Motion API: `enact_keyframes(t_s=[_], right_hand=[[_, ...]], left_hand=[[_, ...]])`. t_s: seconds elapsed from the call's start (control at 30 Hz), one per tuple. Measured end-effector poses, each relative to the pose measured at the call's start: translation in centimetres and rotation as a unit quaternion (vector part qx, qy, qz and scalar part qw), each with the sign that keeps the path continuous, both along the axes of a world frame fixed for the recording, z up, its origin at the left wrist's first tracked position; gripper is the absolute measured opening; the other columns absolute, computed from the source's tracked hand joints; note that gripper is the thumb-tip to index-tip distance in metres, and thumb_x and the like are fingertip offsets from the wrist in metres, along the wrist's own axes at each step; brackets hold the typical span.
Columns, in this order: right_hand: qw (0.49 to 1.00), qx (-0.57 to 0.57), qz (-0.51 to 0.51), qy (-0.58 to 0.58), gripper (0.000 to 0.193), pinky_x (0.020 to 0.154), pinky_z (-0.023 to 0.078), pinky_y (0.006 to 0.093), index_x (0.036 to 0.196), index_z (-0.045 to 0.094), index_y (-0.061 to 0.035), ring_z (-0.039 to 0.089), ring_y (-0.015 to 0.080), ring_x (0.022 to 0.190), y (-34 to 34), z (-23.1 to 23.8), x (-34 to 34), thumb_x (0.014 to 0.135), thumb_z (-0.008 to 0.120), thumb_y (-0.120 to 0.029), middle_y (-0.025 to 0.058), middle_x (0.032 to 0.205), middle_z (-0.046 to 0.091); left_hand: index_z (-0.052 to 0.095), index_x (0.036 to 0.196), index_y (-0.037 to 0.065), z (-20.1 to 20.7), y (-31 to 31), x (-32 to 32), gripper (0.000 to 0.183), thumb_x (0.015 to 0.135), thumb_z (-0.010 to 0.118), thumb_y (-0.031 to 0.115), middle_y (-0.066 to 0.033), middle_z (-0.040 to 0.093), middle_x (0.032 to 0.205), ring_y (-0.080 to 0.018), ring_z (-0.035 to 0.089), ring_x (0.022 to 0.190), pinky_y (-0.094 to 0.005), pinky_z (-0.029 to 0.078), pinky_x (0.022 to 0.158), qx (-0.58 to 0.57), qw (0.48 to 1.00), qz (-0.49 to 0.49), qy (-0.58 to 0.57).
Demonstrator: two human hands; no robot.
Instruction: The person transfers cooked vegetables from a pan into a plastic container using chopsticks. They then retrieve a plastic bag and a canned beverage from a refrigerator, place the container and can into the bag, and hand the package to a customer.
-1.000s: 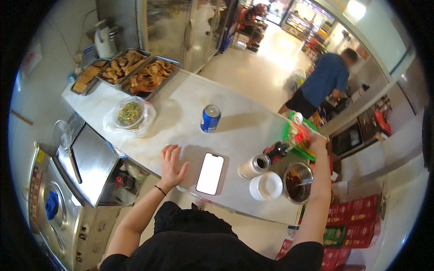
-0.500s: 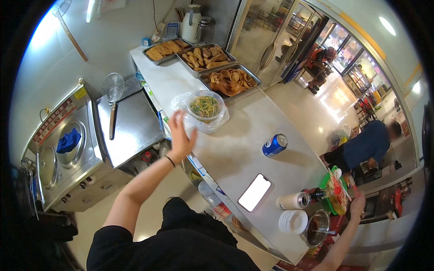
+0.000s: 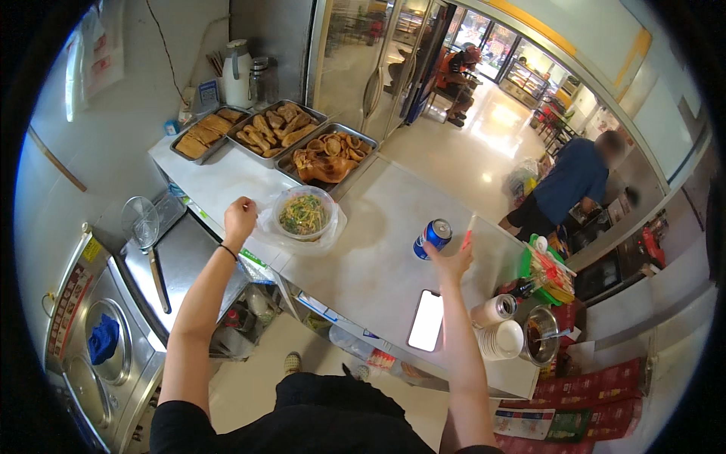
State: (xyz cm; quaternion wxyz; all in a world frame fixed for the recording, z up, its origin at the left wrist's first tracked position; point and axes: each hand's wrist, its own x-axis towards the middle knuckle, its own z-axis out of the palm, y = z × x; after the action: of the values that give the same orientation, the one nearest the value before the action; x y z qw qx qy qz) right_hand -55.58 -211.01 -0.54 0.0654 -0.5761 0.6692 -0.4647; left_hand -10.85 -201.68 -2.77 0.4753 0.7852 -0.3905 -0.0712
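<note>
A clear round bowl [image 3: 330,220] of shredded green and yellow food [image 3: 302,215] sits on the counter in a thin clear plastic bag [image 3: 337,229]. My left hand [image 3: 240,218] is at the bag's left edge, its fingers curled together. Whether they pinch the plastic I cannot make out. My right hand [image 3: 452,262] grips slim wrapped chopsticks [image 3: 470,230], pink and white, which point up and away. Close to its fingers stands a blue drink can [image 3: 433,239]. A phone with a white screen [image 3: 426,321] lies beside my right forearm.
Metal trays of brown food [image 3: 327,157] line the counter's far end. At right are a green basket [image 3: 527,265], a stack of white dishes [image 3: 501,340], a jar [image 3: 495,311] and a sauce bowl [image 3: 541,337]. A strainer [image 3: 141,219] lies left. A person in blue [image 3: 571,178] is beyond the counter.
My right hand has come from the green basket to beside the can, bringing the wrapped chopsticks. My left hand's spread fingers have curled together at the bag. The view has shifted.
</note>
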Motion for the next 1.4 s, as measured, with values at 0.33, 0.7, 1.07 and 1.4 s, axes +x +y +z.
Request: enact_keyframes(t_s=[0.33,0.7,1.07,1.4], right_hand=[[0.993,0.059,0.077,0.074,0.066,0.084,0.041,0.0412,0.104,0.052,-0.0016,0.052,0.0327,0.093,-1.5,0.1,4.7,0.050,0.078,-0.030,0.0147,0.100,0.058],[0.782,-0.058,0.461,0.415,0.060,0.080,0.042,0.0357,0.099,0.058,-0.0106,0.050,0.0255,0.092,1.2,9.8,22.4,0.045,0.075,-0.032,0.0075,0.090,0.057],[0.787,-0.008,0.531,0.313,0.064,0.080,0.042,0.0413,0.100,0.058,-0.0044,0.051,0.0260,0.098,-1.4,5.8,26.4,0.050,0.077,-0.039,0.0091,0.097,0.059],[0.859,-0.054,0.414,0.296,0.064,0.090,0.039,0.0422,0.107,0.052,-0.0027,0.051,0.0281,0.103,2.1,7.9,21.8,0.056,0.076,-0.034,0.0128,0.106,0.055]], left_hand=[[0.047,0.100,0.005,8.7,0.6,0.6,0.013,0.088,0.045,0.011,-0.0070,0.060,0.077,-0.0150,0.057,0.064,-0.0275,0.046,0.060,-0.109,0.817,-0.144,0.548],[0.052,0.112,0.006,9.8,0.3,0.0,0.043,0.074,0.040,-0.008,-0.0027,0.061,0.099,-0.0058,0.045,0.062,-0.0209,0.040,0.056,-0.102,0.922,-0.248,0.279],[0.051,0.118,0.003,10.7,-0.5,-3.4,0.038,0.080,0.053,0.005,-0.0136,0.057,0.112,-0.0258,0.052,0.104,-0.0313,0.040,0.090,-0.049,0.917,-0.392,-0.053],[0.045,0.128,0.010,10.3,-5.3,-3.4,0.072,0.065,0.071,0.034,-0.0136,0.063,0.094,-0.0210,0.062,0.072,-0.0312,0.049,0.069,0.198,0.825,-0.515,-0.123]])
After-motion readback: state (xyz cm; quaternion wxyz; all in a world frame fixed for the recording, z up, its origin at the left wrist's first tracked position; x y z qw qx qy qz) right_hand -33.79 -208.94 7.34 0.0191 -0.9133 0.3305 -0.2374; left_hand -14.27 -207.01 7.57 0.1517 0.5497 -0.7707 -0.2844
